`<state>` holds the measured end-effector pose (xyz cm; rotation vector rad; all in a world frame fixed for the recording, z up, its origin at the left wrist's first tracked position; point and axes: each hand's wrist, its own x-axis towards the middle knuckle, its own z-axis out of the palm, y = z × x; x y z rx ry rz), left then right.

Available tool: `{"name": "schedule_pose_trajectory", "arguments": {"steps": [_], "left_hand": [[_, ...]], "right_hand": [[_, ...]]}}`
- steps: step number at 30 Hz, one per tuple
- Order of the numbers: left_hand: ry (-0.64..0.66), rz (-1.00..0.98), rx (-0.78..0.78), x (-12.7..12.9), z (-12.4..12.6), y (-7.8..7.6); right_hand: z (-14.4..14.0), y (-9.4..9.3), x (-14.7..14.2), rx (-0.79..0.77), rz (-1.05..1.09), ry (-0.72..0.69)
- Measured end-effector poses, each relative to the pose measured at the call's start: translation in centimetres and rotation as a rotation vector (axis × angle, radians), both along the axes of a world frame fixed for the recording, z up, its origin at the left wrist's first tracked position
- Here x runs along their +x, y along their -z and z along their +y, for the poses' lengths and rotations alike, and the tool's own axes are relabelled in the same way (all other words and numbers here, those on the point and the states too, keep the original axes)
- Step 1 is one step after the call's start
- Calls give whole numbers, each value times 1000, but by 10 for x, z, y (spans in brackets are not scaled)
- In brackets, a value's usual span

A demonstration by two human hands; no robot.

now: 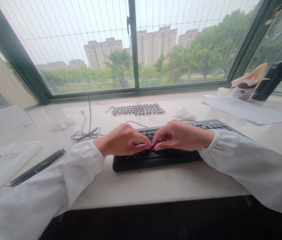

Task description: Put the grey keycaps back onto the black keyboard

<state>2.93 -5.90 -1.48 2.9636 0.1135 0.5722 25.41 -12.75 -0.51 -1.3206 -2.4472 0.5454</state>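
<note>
A black keyboard lies on the white surface in front of me, partly covered by both arms and hands. Bare key sockets without caps show around my fingers. My left hand comes in from the left, thumb and forefinger closed in a pinch low over the keys. Facing it, my right hand is also pinched, its fingertips meeting those of the left at one key position. What lies between the fingertips is too small and hidden to make out. Behind the keyboard, loose dark keycaps stand in rows.
A small thin tool lies beside the keycaps. Left are a coiled cable, clear plastic, a long dark strip and a white box. Paper and a dark upright object stand right, before the window.
</note>
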Motion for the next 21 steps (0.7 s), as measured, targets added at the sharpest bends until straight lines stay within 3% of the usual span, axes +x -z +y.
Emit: {"name": "schedule_pose_trajectory", "arguments": {"steps": [12, 21], "left_hand": [[52, 6, -30, -2, -2, -2], [68, 17, -50, -2, -6, -3]], "right_hand": [[-5, -1, -3, 67, -28, 22], [-2, 2, -4, -96, 79, 46]]}}
